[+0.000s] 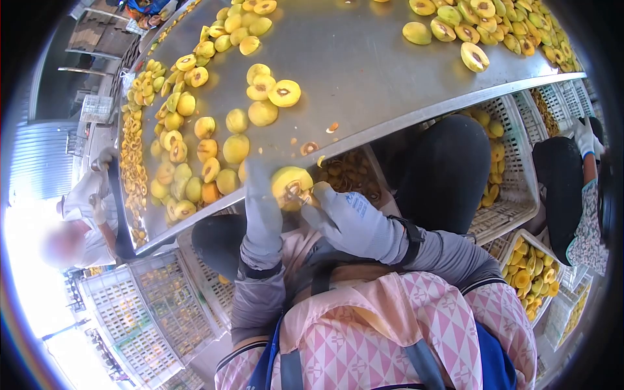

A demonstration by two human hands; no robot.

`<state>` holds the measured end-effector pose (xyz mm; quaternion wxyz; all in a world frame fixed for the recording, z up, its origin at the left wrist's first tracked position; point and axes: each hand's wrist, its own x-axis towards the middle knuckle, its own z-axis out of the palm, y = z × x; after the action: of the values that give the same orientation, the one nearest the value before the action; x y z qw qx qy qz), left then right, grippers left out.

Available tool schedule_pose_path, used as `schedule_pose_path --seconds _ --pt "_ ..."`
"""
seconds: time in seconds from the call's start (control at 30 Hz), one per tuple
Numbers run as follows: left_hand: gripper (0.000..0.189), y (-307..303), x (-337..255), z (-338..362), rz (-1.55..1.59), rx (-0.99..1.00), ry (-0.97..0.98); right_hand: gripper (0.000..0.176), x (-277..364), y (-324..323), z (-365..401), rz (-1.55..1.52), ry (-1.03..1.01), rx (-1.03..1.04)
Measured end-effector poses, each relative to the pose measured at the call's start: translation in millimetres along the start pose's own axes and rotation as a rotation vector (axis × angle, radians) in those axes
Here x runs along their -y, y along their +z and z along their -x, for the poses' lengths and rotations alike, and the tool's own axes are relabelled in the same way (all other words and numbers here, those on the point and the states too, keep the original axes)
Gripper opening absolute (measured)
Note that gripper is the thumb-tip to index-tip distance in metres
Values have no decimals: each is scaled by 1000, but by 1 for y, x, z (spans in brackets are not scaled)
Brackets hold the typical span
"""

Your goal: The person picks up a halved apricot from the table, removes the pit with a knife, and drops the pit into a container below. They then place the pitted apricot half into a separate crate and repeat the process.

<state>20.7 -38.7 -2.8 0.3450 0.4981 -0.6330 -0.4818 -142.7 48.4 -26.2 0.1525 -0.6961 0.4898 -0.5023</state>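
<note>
My left hand (263,211), in a grey glove, grips a yellow peach half (290,182) just past the table's front edge. Its cut face, with a brown pit hollow, is turned toward me. Gloved as well, my right hand (356,224) comes in from the right with fingers closed at the lower side of the peach. What those fingers pinch is mostly hidden; I cannot tell whether it is a small tool or a bit of pit. Halved peaches (236,148) lie close beyond my left hand on the metal table (338,71).
More peach halves (473,57) are heaped at the table's far right. Below the edge, a crate (354,170) holds brown pits. White crates of peaches (530,273) stand at right, white baskets (140,312) at left. One person (91,224) is at left, another person's gloved hand (587,140) at right.
</note>
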Motion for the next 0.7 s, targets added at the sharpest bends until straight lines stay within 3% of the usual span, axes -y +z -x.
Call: schedule_pose_path --seconds 0.03,0.07,0.13,0.27,0.47,0.57,0.63,0.7 --pt "42 10 -14 2 345 -37 -174 24 -3 3 -1 18 -53 -33" --pt "42 20 -20 4 356 -60 -117 19 -4 4 -2 36 -105 -68" --pt "42 33 -25 13 381 -111 -15 20 -3 5 0 -75 20 -21" --pt "45 33 -21 12 326 -143 -13 23 10 -10 -2 -162 240 229" --pt "42 34 -25 11 298 -96 74 24 -1 -9 -5 -297 243 278" --pt "39 33 -20 11 219 -70 112 23 -6 0 -9 -662 330 222" --pt "35 28 -21 7 172 -20 124 23 0 -24 -25 -800 511 394" --pt "30 27 -21 8 15 -87 121 24 1 -26 -25 -605 462 324"
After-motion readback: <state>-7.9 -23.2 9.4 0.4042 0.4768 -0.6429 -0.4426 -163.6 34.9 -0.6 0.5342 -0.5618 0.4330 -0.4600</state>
